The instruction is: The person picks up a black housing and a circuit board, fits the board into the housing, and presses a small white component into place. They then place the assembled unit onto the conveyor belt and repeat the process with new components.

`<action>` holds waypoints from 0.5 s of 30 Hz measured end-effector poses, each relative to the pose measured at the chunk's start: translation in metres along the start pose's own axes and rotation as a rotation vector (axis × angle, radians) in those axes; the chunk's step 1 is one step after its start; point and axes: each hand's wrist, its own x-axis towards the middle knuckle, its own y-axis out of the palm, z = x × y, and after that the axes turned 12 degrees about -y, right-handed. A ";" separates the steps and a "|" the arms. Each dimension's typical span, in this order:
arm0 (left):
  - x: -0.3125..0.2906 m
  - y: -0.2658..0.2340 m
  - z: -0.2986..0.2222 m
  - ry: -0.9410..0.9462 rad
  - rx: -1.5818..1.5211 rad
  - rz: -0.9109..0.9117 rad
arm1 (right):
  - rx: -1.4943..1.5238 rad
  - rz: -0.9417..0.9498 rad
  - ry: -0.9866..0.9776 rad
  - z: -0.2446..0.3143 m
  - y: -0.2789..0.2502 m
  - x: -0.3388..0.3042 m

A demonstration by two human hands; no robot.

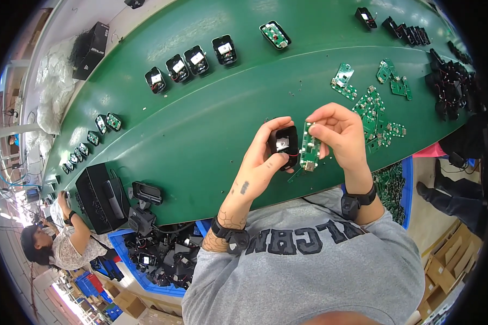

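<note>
My left hand (263,162) is wrapped round a black plastic housing (292,142), its thumb over the near rim. Inside the housing sit a whitish part and a red wire. Just to the right, my right hand (338,132) pinches a green circuit board (309,149) by its upper end, between thumb and fingers. The board hangs upright beside the housing's right wall; whether the two touch I cannot tell. Loose green circuit boards (369,111) lie in a spread pile right of my right hand.
Black housings (199,59) stand in a row at the back; one farther right holds a green board (275,35). Black parts (452,86) are heaped at the far right. Blue bins (119,254) flank me below the green table (211,116). A co-worker (65,244) is at the left.
</note>
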 end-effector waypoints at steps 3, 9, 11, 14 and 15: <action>-0.001 0.003 -0.003 0.006 0.012 -0.001 | -0.061 0.109 0.087 0.000 0.001 0.003; 0.005 -0.002 -0.001 -0.028 -0.305 0.141 | -0.541 0.185 -0.368 -0.010 0.005 0.000; 0.007 0.002 0.004 -0.007 -0.242 0.148 | -0.606 0.161 -0.539 -0.015 0.006 0.001; 0.006 0.014 0.003 -0.041 -0.265 0.170 | -0.684 0.133 -0.691 -0.023 0.004 0.002; 0.008 0.017 0.005 -0.006 -0.228 0.157 | -0.753 0.098 -0.793 -0.024 0.005 0.004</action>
